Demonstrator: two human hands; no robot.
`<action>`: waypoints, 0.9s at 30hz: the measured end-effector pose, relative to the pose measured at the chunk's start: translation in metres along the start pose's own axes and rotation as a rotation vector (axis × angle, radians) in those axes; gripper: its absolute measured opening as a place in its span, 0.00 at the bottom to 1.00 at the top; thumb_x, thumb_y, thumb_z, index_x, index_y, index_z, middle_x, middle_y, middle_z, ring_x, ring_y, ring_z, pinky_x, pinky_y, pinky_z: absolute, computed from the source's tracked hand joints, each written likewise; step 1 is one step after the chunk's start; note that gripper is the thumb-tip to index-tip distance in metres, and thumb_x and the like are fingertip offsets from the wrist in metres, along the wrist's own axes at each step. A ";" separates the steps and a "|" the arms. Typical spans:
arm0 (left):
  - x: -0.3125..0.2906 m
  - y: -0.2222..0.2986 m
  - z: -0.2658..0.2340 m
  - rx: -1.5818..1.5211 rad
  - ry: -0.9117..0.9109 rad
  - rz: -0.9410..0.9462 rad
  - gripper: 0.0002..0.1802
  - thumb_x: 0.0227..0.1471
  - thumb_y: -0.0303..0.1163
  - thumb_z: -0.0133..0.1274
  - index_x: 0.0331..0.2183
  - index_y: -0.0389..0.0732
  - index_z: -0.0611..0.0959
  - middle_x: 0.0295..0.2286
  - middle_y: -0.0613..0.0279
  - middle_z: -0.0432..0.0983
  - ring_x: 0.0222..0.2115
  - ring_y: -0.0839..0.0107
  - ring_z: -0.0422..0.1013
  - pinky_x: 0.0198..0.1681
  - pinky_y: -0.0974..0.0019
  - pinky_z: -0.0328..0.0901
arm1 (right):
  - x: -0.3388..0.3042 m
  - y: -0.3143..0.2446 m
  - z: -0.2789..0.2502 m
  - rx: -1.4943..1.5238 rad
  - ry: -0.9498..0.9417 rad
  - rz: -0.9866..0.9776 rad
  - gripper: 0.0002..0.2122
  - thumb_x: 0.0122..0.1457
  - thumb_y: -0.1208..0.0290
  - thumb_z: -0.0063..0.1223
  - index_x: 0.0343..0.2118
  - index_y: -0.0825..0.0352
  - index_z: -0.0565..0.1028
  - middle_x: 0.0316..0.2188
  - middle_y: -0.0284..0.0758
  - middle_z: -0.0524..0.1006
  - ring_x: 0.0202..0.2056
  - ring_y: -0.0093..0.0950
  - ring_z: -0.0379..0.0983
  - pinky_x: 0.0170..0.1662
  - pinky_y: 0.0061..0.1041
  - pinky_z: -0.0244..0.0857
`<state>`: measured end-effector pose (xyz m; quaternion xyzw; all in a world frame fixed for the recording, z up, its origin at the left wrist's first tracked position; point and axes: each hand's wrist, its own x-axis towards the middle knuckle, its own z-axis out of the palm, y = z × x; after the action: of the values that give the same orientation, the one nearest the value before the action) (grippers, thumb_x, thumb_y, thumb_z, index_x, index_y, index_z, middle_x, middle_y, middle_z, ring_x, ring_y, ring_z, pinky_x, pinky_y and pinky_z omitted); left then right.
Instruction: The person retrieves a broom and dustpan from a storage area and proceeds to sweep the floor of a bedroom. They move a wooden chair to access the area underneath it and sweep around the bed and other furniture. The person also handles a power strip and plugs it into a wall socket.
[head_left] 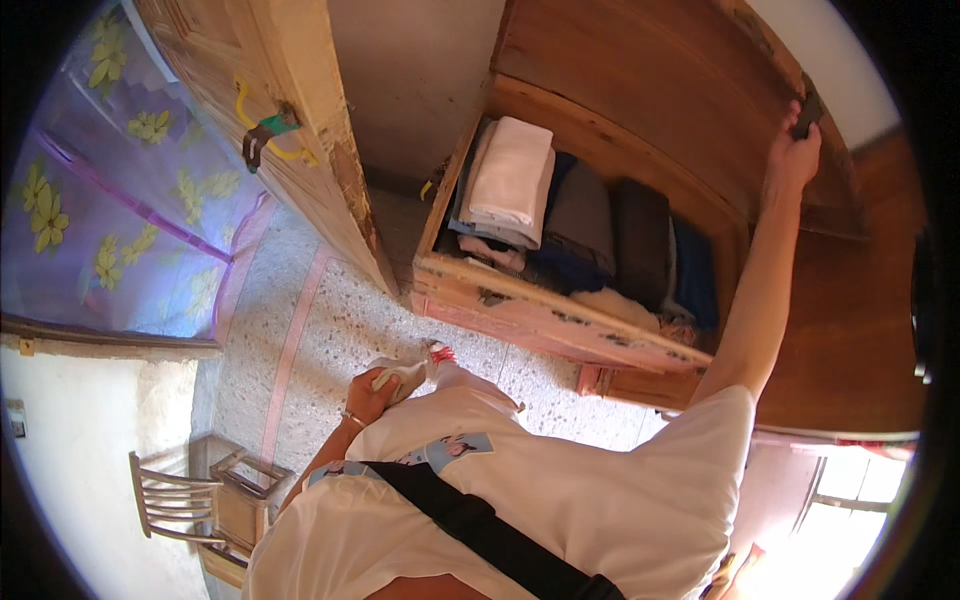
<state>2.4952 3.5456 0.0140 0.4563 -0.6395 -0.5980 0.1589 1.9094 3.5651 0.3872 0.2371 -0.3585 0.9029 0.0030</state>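
A wooden chest [520, 305] stands in front of me with its lid [640, 90] raised. My right hand [793, 158], arm stretched up and forward, is closed on the lid's edge, beside a dark fitting [806, 115]. Inside the chest are a pale folded stack of cloth [512, 170], a grey-brown folded garment [582, 215], a dark brown one [640, 240] and a blue one [693, 270]. Low at my left side, my left hand [368, 397] is wrapped round a bunched whitish cloth [404, 376], away from the chest.
A worn wooden door [285, 110] with a dark and green latch fitting stands left of the chest. Beyond it hangs a purple curtain [110, 210] with yellow flowers. A wooden chair [178, 498] is at the lower left on the speckled floor [345, 310].
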 end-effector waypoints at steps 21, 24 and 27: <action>-0.066 -0.068 -0.131 0.128 0.045 0.066 0.16 0.42 0.42 0.54 0.29 0.38 0.80 0.25 0.51 0.75 0.26 0.60 0.73 0.32 0.65 0.66 | -0.407 0.059 -0.239 -0.482 0.455 0.373 0.17 0.56 0.48 0.37 0.23 0.58 0.65 0.10 0.24 0.58 0.10 0.15 0.51 0.11 0.12 0.42; -0.071 -0.079 -0.156 0.039 0.150 0.008 0.17 0.42 0.43 0.54 0.30 0.39 0.80 0.25 0.51 0.75 0.26 0.61 0.73 0.32 0.65 0.66 | -0.429 0.096 -0.296 -0.518 0.536 0.503 0.26 0.53 0.40 0.34 0.23 0.63 0.66 0.14 0.30 0.63 0.13 0.21 0.55 0.14 0.15 0.49; -0.075 -0.093 -0.178 -0.050 0.263 -0.089 0.16 0.44 0.42 0.53 0.30 0.39 0.80 0.24 0.55 0.75 0.25 0.67 0.71 0.31 0.67 0.65 | -0.490 0.159 -0.314 -0.931 0.715 0.537 0.26 0.53 0.40 0.33 0.20 0.62 0.66 0.14 0.32 0.67 0.11 0.26 0.57 0.14 0.22 0.54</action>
<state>2.7050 3.5054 -0.0033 0.5544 -0.5772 -0.5554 0.2259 2.1829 3.7310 -0.1242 -0.2025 -0.7365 0.6455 -0.0012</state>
